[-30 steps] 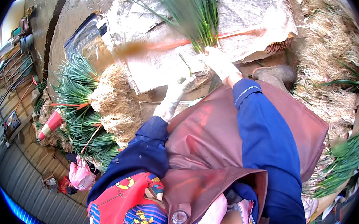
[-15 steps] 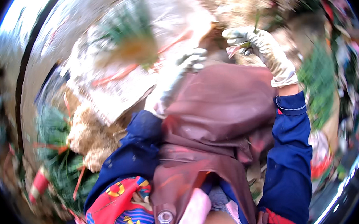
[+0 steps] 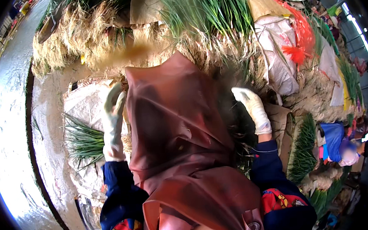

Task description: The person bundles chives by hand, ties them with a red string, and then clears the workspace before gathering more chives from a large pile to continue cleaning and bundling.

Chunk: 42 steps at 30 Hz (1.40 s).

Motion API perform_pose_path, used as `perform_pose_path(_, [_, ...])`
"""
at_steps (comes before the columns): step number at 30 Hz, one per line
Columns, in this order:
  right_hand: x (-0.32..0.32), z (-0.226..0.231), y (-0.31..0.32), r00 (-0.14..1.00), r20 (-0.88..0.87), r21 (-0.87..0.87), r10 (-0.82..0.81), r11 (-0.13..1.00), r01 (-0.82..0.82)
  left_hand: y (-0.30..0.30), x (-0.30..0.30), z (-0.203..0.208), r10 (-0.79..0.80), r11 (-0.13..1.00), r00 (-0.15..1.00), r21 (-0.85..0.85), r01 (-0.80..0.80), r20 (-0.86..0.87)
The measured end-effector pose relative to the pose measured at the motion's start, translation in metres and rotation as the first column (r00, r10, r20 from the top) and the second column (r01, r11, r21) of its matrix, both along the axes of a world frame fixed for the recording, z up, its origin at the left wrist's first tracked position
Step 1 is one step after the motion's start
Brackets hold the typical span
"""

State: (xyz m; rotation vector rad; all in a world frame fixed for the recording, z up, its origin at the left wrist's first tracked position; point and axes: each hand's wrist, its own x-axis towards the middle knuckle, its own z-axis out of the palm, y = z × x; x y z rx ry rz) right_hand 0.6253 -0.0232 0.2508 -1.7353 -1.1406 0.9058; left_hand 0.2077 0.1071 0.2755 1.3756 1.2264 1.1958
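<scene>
My left hand (image 3: 113, 125), in a whitish glove, is beside the left edge of the brown apron (image 3: 171, 116) over my lap. Its fingers curve with a gap between them, and nothing shows in them. Left of it, a bunch of green onions (image 3: 84, 141) lies on a white woven sack (image 3: 88, 101). My right hand (image 3: 252, 109), gloved too, is off the apron's right side, above a dark, blurred patch. Its back faces up, and the curl of its fingers is hidden, so I cannot tell whether it holds anything.
Ahead stretches a row of green onions (image 3: 223, 8) with pale roots. A red plastic net bag (image 3: 300, 32) and a white sack (image 3: 276, 51) stand at the far right, with more green onions (image 3: 303, 149) nearer. Wet paving (image 3: 12, 128) runs along the left. A person (image 3: 346, 145) is at right.
My view has swung. My hands have moved apart, to either side of the apron. The small stem with a pinkish end in my right hand no longer shows.
</scene>
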Motion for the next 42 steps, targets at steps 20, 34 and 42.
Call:
perform_pose_path(20, [-0.035, 0.041, 0.189, 0.673, 0.686, 0.375, -0.275, 0.927, -0.004, 0.080, 0.171, 0.044, -0.231, 0.944, 0.808, 0.078, 0.322, -0.542])
perform_pose_path(34, [-0.064, 0.047, 0.117, 0.828, 0.560, 0.350, -0.022, 0.912, -0.213, 0.075, 0.237, -0.052, -0.089, 0.597, 0.663, -0.493, 0.633, 0.744])
perform_pose_path(42, [-0.079, 0.023, 0.149, 0.697, -0.708, -0.073, 0.117, 0.969, -0.237, 0.016, 0.198, -0.036, -0.053, 0.602, 0.587, -0.443, 0.664, 0.808])
